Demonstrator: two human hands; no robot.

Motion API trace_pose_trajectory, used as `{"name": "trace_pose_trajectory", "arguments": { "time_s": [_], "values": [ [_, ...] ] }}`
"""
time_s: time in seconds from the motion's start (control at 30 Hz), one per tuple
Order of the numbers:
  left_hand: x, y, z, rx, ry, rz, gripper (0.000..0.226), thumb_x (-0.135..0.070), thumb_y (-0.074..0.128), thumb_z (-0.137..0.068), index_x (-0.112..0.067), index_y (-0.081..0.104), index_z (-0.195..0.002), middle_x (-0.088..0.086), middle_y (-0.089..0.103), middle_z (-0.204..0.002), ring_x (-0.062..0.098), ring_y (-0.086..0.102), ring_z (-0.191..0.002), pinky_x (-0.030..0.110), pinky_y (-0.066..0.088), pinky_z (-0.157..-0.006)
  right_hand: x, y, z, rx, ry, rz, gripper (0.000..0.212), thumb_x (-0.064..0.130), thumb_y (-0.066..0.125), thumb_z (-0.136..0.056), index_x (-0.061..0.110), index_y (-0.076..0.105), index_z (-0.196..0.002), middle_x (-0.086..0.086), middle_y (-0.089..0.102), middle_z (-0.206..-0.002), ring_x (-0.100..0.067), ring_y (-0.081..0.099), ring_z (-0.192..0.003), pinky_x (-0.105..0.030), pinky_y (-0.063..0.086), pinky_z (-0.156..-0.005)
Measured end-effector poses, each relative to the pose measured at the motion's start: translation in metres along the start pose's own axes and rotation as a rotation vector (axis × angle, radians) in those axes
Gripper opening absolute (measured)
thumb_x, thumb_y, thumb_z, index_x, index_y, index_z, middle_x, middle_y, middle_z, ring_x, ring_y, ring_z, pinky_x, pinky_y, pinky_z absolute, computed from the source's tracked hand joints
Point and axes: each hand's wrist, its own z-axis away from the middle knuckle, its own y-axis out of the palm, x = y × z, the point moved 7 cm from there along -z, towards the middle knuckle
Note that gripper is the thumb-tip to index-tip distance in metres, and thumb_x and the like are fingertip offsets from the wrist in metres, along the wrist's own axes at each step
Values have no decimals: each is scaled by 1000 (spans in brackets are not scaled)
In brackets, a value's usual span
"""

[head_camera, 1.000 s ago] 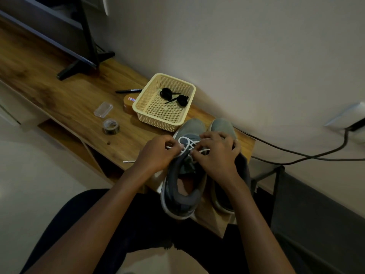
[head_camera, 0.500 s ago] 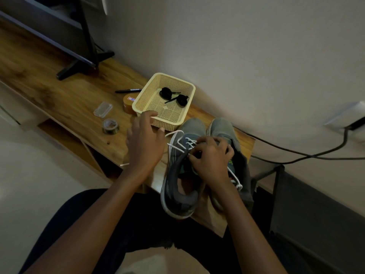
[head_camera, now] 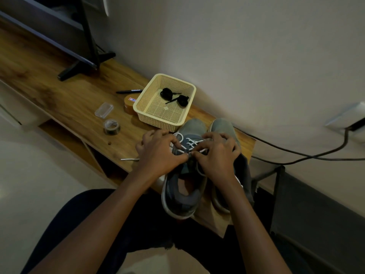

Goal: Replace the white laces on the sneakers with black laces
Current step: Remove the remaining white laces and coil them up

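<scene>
Partly, right hand (head_camera: 217, 157) hides the white laces (head_camera: 192, 142).

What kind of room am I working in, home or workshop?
Most likely a home living room: a low wooden TV unit runs along a plain wall, a flat screen stands on black feet at its far end, and a cable leads to a wall outlet.

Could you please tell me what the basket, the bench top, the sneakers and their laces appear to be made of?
Basket: cream moulded plastic, matte; perforated mesh walls, smooth rim.
Bench top: wood or wood-look laminate, low sheen; brown grain streaks.
Sneakers: grey fabric uppers, maybe mesh or suede; pale, rubbery-looking soles.
White laces: probably woven cord; thin, limp strands.
</scene>
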Motion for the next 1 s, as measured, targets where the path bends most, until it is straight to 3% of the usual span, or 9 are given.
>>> {"name": "trace_pose_trajectory", "arguments": {
  "time_s": [0.3, 0.4, 0.47, 0.57, 0.77, 0.9, 0.97, 1.0],
  "values": [
    [9, 0, -2, -1, -65, -35, 50, -57, 70, -71, -29, 56, -110, -7, 37, -143, 22, 18, -138, 45, 22, -105, -8, -11, -1, -58, 26, -81, 6, 28, 69, -82, 24, 73, -84, 12, 52, -129, -18, 22, -128, -36, 10, -102],
    [8, 0, -2, -5, -60, -15, 40, -54, 71, -71, -31, 58, -100, -8, 39, -141, 21, 20, -137, 45, 22, -104, -14, -13, -3, -79, 50, -118, 6, 26, 69, -81, 21, 74, -81, 13, 54, -125, -17, 24, -126, -37, 13, -104],
    [7, 1, -2, -5, -48, -3, 30, -52, 71, -71, -33, 58, -91, -10, 39, -141, 20, 20, -136, 44, 21, -104, -19, -15, -5, -96, 75, -179, 6, 23, 70, -80, 19, 73, -76, 12, 56, -120, -19, 26, -123, -46, 20, -106],
    [7, 1, -2, 0, -37, 17, 24, -49, 72, -72, -36, 57, -85, -12, 37, -143, 18, 19, -136, 44, 19, -105, -23, -18, -6, -131, 87, -267, 9, 19, 71, -77, 19, 70, -68, 15, 55, -108, -20, 30, -118, -52, 29, -100],
    [5, 2, -1, 21, -51, 83, 15, -41, 74, -74, -34, 61, -77, -15, 39, -142, 17, 19, -136, 41, 18, -105, -22, -17, -4, -154, 69, -281, 10, 15, 69, -78, 13, 69, -67, 6, 62, -107, -21, 33, -113, -39, 31, -93],
    [3, 4, -1, 59, -54, 131, 9, -38, 73, -77, -34, 65, -73, -18, 41, -141, 17, 22, -136, 40, 19, -105, -27, -18, -6, -164, 93, -295, 12, 15, 69, -75, 15, 67, -64, 6, 64, -106, -23, 41, -113, -24, 19, -78],
    [4, 4, -2, 60, -54, 169, 14, -37, 73, -76, -36, 63, -66, -18, 45, -138, 17, 27, -135, 39, 20, -106, -28, -19, -6, -187, 85, -359, 14, 20, 68, -70, 21, 61, -59, 5, 65, -96, -29, 51, -108, -26, 27, -87],
    [5, 4, -2, 51, -51, 188, 17, -37, 73, -76, -38, 62, -63, -18, 47, -137, 17, 31, -134, 38, 22, -107, -28, -21, -6, -216, 87, -407, 13, 26, 65, -67, 24, 57, -57, 6, 64, -88, -31, 55, -102, -35, 36, -91]
  ]
}}
